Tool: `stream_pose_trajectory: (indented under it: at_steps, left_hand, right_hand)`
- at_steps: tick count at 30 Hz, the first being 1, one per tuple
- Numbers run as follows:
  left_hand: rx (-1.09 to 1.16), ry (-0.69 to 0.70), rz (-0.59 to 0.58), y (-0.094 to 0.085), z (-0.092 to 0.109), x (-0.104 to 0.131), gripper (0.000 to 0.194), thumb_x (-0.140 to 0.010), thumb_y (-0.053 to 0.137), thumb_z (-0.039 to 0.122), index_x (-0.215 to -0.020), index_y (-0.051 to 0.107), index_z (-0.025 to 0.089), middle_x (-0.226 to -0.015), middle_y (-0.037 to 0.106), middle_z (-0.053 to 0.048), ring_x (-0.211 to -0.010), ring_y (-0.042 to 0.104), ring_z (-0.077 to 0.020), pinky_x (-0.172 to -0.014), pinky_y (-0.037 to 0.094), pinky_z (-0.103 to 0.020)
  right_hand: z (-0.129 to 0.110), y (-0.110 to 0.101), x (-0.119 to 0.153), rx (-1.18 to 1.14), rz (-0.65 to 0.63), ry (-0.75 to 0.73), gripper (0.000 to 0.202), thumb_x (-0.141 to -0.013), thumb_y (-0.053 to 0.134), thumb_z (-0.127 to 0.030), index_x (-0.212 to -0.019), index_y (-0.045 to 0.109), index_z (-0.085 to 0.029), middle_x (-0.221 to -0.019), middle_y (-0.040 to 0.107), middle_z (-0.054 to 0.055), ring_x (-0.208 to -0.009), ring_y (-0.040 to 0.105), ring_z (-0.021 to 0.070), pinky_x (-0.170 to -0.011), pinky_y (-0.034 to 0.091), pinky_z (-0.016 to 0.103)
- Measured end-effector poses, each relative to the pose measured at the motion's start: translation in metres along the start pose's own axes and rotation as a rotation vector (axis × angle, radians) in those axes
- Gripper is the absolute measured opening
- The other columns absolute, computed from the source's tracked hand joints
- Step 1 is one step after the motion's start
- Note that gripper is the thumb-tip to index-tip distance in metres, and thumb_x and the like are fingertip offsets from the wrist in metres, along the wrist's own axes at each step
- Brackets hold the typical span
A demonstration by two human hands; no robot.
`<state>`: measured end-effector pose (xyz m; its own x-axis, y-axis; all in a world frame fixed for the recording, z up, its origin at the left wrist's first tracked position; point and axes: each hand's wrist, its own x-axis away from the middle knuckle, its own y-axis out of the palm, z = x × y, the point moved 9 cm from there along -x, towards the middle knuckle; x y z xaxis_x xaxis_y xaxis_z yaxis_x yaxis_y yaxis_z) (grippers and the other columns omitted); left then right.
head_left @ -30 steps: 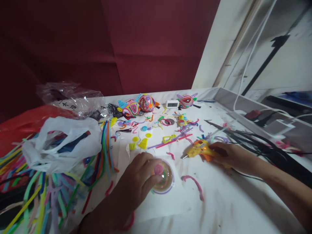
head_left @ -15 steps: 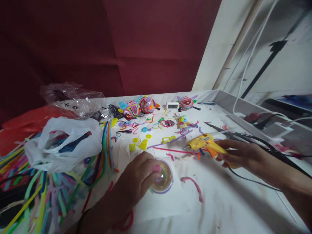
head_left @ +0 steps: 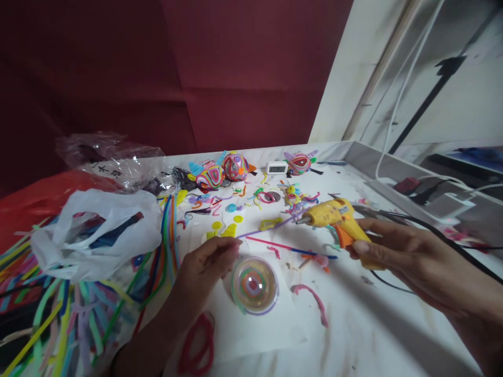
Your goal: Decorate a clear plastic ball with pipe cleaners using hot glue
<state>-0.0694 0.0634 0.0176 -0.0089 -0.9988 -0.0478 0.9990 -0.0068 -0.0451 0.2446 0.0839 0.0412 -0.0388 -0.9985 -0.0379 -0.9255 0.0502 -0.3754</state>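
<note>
A round clear dome (head_left: pixel 254 286) with coloured rings inside lies on a white paper sheet (head_left: pixel 251 343). Just beyond its upper left edge is my left hand (head_left: pixel 210 264), its fingertips pinched together; whatever they hold is too small to name. My right hand (head_left: pixel 387 251) grips a yellow glue gun (head_left: pixel 328 213) by its handle, and the nozzle points left above the table. A red and blue pipe cleaner (head_left: pixel 275 244) lies behind the dome. Near my left forearm is a coil of dark pink pipe cleaner (head_left: pixel 197 345).
Pipe cleaners (head_left: pixel 84 319) and a white plastic bag (head_left: pixel 98 233) fill the left. Decorated balls (head_left: pixel 237 166) and a small white digital clock (head_left: pixel 277 168) stand at the back. A power strip (head_left: pixel 448 207) and cables lie right.
My left hand has moved up and left off the dome, uncovering its rings. The glue gun in my right hand has been raised slightly.
</note>
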Motion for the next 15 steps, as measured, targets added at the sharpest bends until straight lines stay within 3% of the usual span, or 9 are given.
stream_pose_trajectory:
  at_steps: [5,10,12,15]
  left_hand:
    - [0.455,-0.204,0.038,0.001,-0.02,-0.003,0.031,-0.073,0.077,0.033,-0.097,0.072,0.014,-0.075,0.065,-0.003,-0.061,0.055,-0.008,-0.053,0.04,-0.018]
    - [0.624,-0.295,0.028,0.006,-0.023,-0.003,0.033,-0.069,0.081,0.032,-0.092,0.072,0.011,-0.074,0.067,-0.004,-0.061,0.058,-0.0069,-0.055,0.044,-0.015]
    - [0.673,-0.318,0.023,0.007,-0.023,-0.002,0.03,-0.069,0.081,0.029,-0.089,0.071,0.01,-0.073,0.067,-0.005,-0.06,0.058,-0.0073,-0.054,0.045,-0.015]
    - [0.746,-0.329,0.002,0.012,-0.022,-0.003,0.022,-0.072,0.078,0.025,-0.084,0.069,0.009,-0.074,0.067,-0.006,-0.06,0.059,-0.0079,-0.054,0.045,-0.015]
  right_hand:
    - [0.007,0.022,0.004,-0.271,-0.108,0.119,0.038,-0.054,0.085,-0.044,-0.086,0.074,-0.026,-0.089,0.069,0.006,-0.078,0.065,0.0205,-0.062,0.056,0.022]
    - [0.02,0.025,0.005,-0.344,0.004,0.226,0.042,-0.038,0.09,-0.04,-0.076,0.076,-0.028,-0.085,0.073,0.008,-0.073,0.067,0.0235,-0.054,0.056,0.022]
    - [0.023,0.025,0.004,-0.355,0.04,0.216,0.039,-0.036,0.09,-0.039,-0.072,0.076,-0.03,-0.083,0.073,0.007,-0.07,0.068,0.0249,-0.051,0.056,0.024]
    - [0.017,0.03,0.003,-0.291,-0.005,0.117,0.038,-0.039,0.089,-0.038,-0.075,0.075,-0.033,-0.074,0.071,0.005,-0.07,0.068,0.0294,-0.052,0.058,0.031]
